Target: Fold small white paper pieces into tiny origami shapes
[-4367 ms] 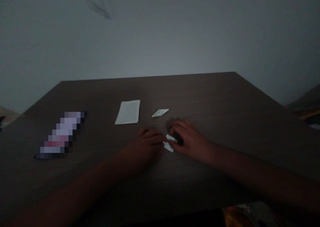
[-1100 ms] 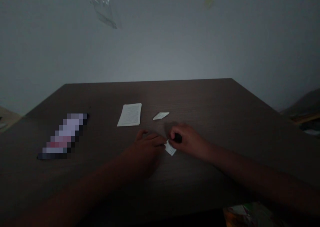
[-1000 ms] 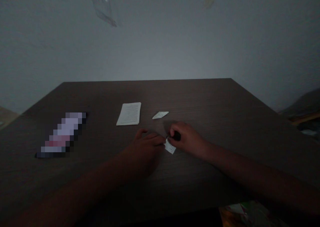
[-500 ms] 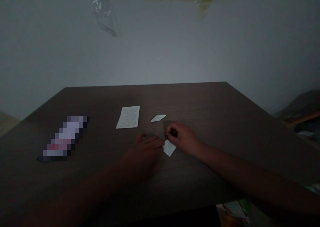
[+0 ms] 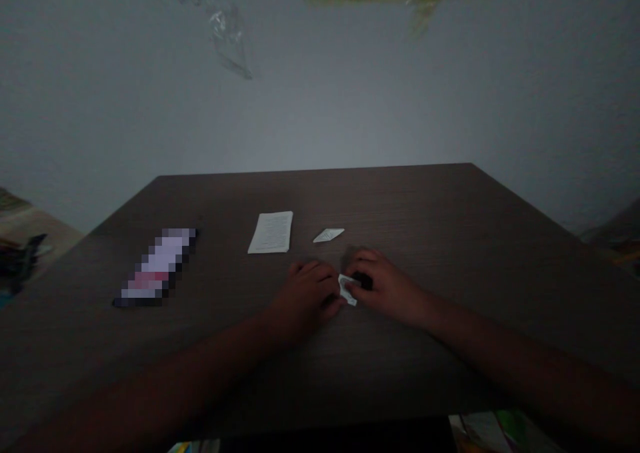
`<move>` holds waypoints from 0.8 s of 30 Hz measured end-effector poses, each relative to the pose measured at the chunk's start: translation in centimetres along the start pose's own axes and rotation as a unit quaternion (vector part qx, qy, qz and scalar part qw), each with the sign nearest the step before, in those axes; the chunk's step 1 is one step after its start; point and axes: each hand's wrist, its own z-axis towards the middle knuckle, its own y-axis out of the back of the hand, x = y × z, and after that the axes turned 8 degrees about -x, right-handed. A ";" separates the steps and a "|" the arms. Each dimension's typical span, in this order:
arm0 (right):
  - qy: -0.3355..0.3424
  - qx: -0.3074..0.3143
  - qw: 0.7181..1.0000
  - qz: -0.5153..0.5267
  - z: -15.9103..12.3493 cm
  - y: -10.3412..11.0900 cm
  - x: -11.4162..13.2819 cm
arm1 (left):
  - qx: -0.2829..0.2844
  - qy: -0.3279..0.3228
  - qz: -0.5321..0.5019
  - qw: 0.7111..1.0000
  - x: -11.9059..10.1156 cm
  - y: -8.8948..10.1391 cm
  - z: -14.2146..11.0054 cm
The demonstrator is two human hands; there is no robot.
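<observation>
A small white folded paper [image 5: 347,288] lies on the dark wooden table [image 5: 450,226] between my two hands. My left hand [image 5: 307,293] rests knuckles up at its left side, fingers curled and pressing on the paper's edge. My right hand [image 5: 385,286] pinches the paper's right side with thumb and fingers. Most of the paper is hidden under my fingers. The room is dim.
A stack of white printed paper slips [image 5: 271,232] lies behind my left hand, and a small folded diamond-shaped piece [image 5: 329,235] sits beside it. A blurred-out flat object [image 5: 156,266] lies at the left. Clear plastic [image 5: 230,40] hangs on the wall above.
The small paper lay more open half a second ago; now it is folded smaller and both hands have closed in over it. The view has shifted slightly to the left.
</observation>
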 end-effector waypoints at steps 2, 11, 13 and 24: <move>-0.012 0.004 1.000 0.013 0.2 0.0 -0.2 | 0.001 0.010 -0.004 1.000 -0.1 0.1 0.1; -0.069 -0.023 0.989 0.131 -0.2 0.1 0.6 | -0.031 0.037 -0.043 0.998 0.3 0.0 0.4; 0.000 -0.066 0.993 0.099 -0.3 0.4 0.9 | -0.045 0.038 -0.056 0.997 0.7 -0.3 0.4; 0.208 -0.087 0.974 -0.019 -0.1 -0.1 0.8 | -0.093 0.019 -0.120 0.988 1.5 -0.8 0.2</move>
